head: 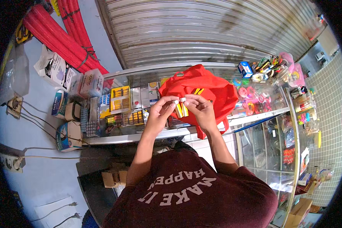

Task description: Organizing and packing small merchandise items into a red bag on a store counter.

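Note:
My left hand pinches a small yellow block with a white end between thumb and fingertips. A second, similar block is held by the fingertips of my right hand. The two blocks stand side by side, nearly touching; they look like erasers in paper sleeves, though the picture does not settle it. Just beyond and beneath both hands lies a red fabric bag with its mouth spread and its straps hanging over the counter's front edge. Yellow and dark strips show on or in the bag.
The bag rests on a glass display counter. Yellow trays of small goods stand left, a pen cluster and colourful trinkets right. Boxes and cables line the left wall. A rolling shutter closes the back.

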The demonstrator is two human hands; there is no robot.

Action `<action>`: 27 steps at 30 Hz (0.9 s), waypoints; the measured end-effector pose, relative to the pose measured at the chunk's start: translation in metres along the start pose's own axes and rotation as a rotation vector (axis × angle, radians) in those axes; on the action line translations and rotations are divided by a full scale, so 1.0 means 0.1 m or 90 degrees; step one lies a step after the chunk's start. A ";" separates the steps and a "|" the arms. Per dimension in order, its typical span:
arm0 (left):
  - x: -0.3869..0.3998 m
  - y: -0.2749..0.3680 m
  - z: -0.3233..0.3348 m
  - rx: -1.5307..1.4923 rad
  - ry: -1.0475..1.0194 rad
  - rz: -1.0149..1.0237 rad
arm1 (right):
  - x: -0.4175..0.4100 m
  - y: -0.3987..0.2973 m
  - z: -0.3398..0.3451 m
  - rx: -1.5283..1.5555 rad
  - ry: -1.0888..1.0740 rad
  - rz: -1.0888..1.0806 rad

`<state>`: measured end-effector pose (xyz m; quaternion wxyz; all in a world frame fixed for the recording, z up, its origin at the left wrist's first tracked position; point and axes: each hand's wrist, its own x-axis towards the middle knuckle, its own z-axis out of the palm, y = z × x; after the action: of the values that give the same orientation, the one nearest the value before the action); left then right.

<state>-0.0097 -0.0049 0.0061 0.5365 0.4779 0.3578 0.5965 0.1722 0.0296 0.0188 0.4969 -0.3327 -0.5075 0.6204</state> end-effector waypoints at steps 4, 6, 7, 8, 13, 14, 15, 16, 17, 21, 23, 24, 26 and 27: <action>-0.04 -0.11 -0.01 -0.049 -0.006 -0.039 | -0.04 0.00 -0.02 -0.031 -0.004 0.012; -0.07 -0.14 -0.01 -0.107 0.005 -0.061 | -0.06 0.01 -0.02 -0.033 -0.009 0.013; -0.08 -0.15 -0.01 -0.108 0.006 -0.061 | -0.07 0.02 -0.01 -0.010 -0.013 0.013; -0.08 -0.15 0.01 -0.120 0.022 -0.062 | -0.08 0.03 0.00 0.012 -0.018 0.013; -0.14 -0.13 0.15 -0.180 0.095 -0.054 | -0.10 0.20 0.03 0.001 0.018 -0.004; -0.16 -0.18 0.17 -0.132 0.120 -0.034 | -0.11 0.22 0.03 0.001 0.032 0.005; -0.18 -0.22 0.16 -0.083 0.145 -0.015 | -0.12 0.22 0.05 0.001 0.030 0.007; -0.19 -0.24 0.15 -0.011 0.150 0.014 | -0.14 0.21 0.06 0.002 0.041 0.013; -0.21 -0.26 0.16 -0.011 0.152 0.015 | -0.15 0.21 0.08 0.004 0.052 0.019; -0.25 -0.17 0.21 0.043 0.131 -0.031 | -0.19 0.22 0.05 -0.020 0.068 0.005; -0.27 -0.16 0.22 0.035 0.126 -0.038 | -0.20 0.22 0.05 -0.045 0.066 -0.008; -0.29 -0.17 0.22 0.033 0.125 -0.040 | -0.22 0.22 0.05 -0.052 0.067 0.007; -0.31 -0.19 0.21 0.019 0.132 -0.041 | -0.24 0.21 0.08 -0.051 0.058 0.007; -0.31 -0.19 0.20 0.018 0.130 -0.044 | -0.25 0.21 0.09 -0.048 0.048 0.004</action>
<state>0.0137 -0.0341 -0.0122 0.5103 0.4095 0.4356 0.6182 0.1656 0.0034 -0.0010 0.5009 -0.3759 -0.5104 0.5893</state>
